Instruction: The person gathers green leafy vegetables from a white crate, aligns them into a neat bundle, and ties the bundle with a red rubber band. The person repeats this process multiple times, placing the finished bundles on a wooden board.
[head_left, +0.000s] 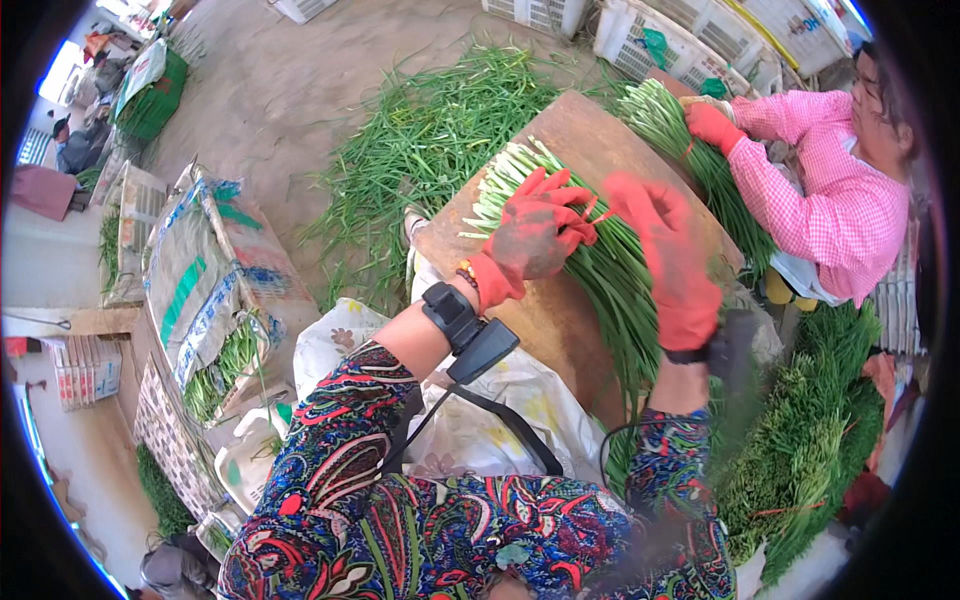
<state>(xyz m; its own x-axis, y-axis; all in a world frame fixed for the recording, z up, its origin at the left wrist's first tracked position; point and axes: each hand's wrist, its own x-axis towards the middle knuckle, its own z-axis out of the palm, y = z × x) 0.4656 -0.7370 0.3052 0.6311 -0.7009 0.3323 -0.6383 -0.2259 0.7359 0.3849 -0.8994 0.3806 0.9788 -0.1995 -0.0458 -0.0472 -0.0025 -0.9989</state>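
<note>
On a brown board (577, 322) lies a bundle of long green leafy stalks (615, 277), pale ends towards the upper left. My left hand (536, 229), in a stained red glove, rests on the bundle near the pale ends, fingers curled at a thin red tie (598, 214). Just right of it, my right hand (664, 255) is raised over the leaves in a red glove, blurred by motion. The tie runs between the two hands; whether the right fingers pinch its end is not clear.
A co-worker in pink checks (817, 187) holds another green bundle (667, 127) at the right. Loose stalks (450, 127) cover the floor beyond the board. Stacked bundles (802, 427) lie lower right. White plastic crates (675, 45) stand at the top; a woven sack (202, 262) is at left.
</note>
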